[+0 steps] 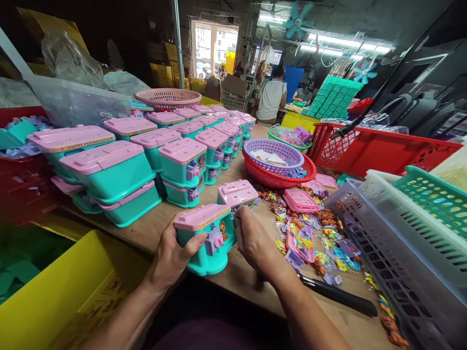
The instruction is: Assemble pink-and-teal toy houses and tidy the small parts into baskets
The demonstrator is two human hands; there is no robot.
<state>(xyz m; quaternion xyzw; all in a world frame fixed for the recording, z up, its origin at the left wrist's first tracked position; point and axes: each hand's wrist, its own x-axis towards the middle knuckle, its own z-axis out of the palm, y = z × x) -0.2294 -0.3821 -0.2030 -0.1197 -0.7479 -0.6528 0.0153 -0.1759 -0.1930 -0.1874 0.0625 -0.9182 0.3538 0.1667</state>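
left hand (pixel 170 255) wrapped round turquoise box (pixel 214 240) | right hand (pixel 253 238) curled beside it (hold unclear)

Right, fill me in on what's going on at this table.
A person's left hand is gripping a teal plastic box with a pink lid, its lid on. The right hand is curled at the box's right side; whether it holds anything is hidden. Stacked teal-and-pink plastic boxes stand behind and to the left, while small colourful plastic pieces lie scattered on the right.
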